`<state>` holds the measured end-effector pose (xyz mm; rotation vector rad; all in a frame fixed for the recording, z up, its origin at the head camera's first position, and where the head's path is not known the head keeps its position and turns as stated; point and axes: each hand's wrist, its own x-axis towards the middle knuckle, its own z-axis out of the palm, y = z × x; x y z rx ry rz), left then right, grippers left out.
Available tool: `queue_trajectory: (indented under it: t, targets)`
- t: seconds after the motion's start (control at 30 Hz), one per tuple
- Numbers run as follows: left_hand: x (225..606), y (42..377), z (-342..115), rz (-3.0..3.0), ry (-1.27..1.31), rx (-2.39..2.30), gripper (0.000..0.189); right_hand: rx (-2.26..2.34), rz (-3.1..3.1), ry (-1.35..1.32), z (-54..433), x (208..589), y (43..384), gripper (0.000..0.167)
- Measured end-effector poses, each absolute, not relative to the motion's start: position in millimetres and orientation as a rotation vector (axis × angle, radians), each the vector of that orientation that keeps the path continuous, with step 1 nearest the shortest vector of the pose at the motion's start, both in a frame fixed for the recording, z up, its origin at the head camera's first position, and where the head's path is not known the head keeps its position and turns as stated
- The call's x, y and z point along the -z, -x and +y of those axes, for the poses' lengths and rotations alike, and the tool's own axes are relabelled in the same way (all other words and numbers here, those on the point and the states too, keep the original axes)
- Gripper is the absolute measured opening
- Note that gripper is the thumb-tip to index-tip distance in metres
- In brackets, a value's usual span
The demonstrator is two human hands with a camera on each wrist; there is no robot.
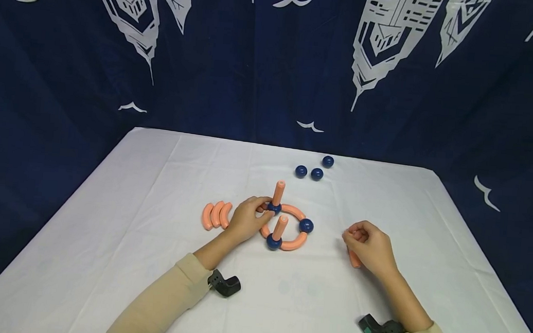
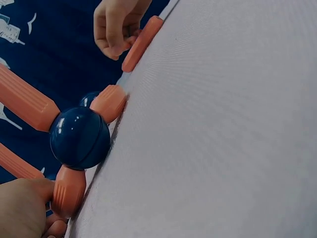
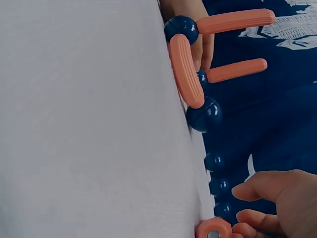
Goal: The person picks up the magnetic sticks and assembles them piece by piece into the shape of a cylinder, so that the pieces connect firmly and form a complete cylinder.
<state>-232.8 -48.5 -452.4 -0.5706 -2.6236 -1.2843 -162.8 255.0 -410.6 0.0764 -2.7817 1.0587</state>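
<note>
A flat ring of orange curved sticks (image 1: 294, 243) and blue balls (image 1: 306, 225) lies mid-table. Two straight orange sticks (image 1: 279, 193) stand up from its balls at the back left and front left. My left hand (image 1: 246, 217) holds the ring's left side, thumb and fingers around the curved stick (image 2: 68, 192) and close to the back-left ball. My right hand (image 1: 372, 246) hovers low on the right, fingers loosely bent, thumb and fingertips apart. Beneath it lies a loose orange stick (image 2: 142, 43) with a metal disc in its end; a lower fingertip is right at that end (image 3: 214, 229).
Several orange curved sticks (image 1: 215, 215) lie side by side left of the ring, partly behind my left hand. Three loose blue balls (image 1: 317, 174) sit near the table's back edge. A navy patterned curtain (image 1: 254, 83) hangs behind the white-covered table (image 1: 163, 180).
</note>
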Motion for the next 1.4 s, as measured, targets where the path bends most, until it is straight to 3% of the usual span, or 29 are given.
queue_trajectory:
  t: [0.7, 1.4]
  targets:
    - [452.9, 233.7, -50.5, -2.606, 0.603, 1.301, 0.037, -0.963, -2.943, 0.004, 263.4, 416.7, 158.9, 0.027]
    - [453.7, 233.6, -50.6, -2.59, 0.615, 1.299, 0.036, -1.456, -2.521, -0.163, 216.6, 396.5, 180.4, 0.022]
